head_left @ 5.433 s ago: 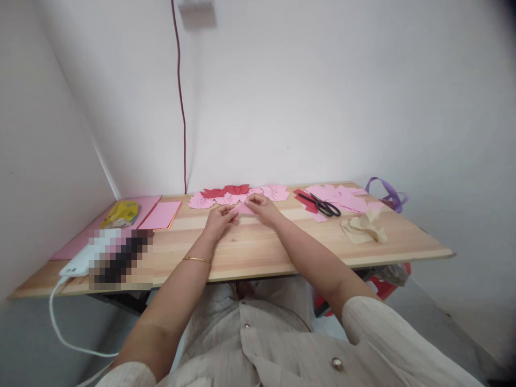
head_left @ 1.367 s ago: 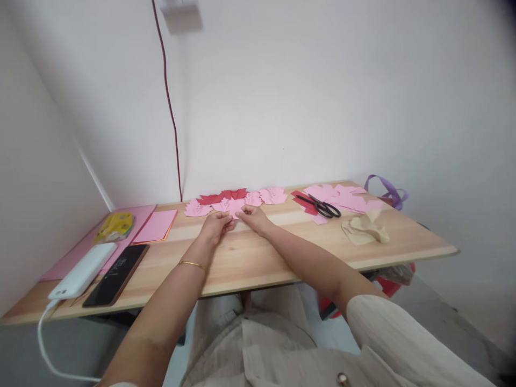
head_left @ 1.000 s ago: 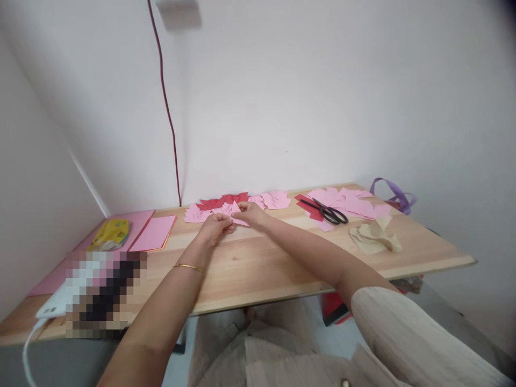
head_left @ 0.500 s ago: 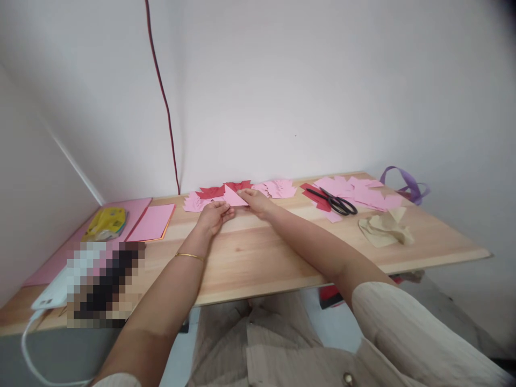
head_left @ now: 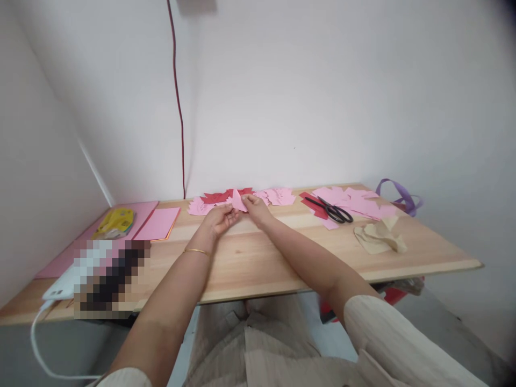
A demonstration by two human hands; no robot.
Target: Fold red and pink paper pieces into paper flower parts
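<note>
Between my hands, above the far part of the wooden table (head_left: 242, 263), is a small piece of pink paper (head_left: 237, 201) with a pointed top. My left hand (head_left: 221, 217) pinches its lower left side, and my right hand (head_left: 256, 208) pinches its right side. Behind it, along the wall, lie several cut red paper pieces (head_left: 214, 198) and pink paper pieces (head_left: 281, 196) with jagged edges. My fingers partly hide the held paper.
Black-handled scissors (head_left: 336, 214) lie across red paper strips (head_left: 313, 205) at right, beside pink scraps (head_left: 363, 203). Crumpled tan paper (head_left: 381, 236) and a purple ribbon (head_left: 403, 194) are farther right. At left are pink sheets (head_left: 158, 223), a yellow packet (head_left: 116, 223) and a corded white device (head_left: 60, 287).
The pink paper has gone from a broad triangle to a narrower upright shape. My hands have come closer together around it. The camera view has shifted slightly.
</note>
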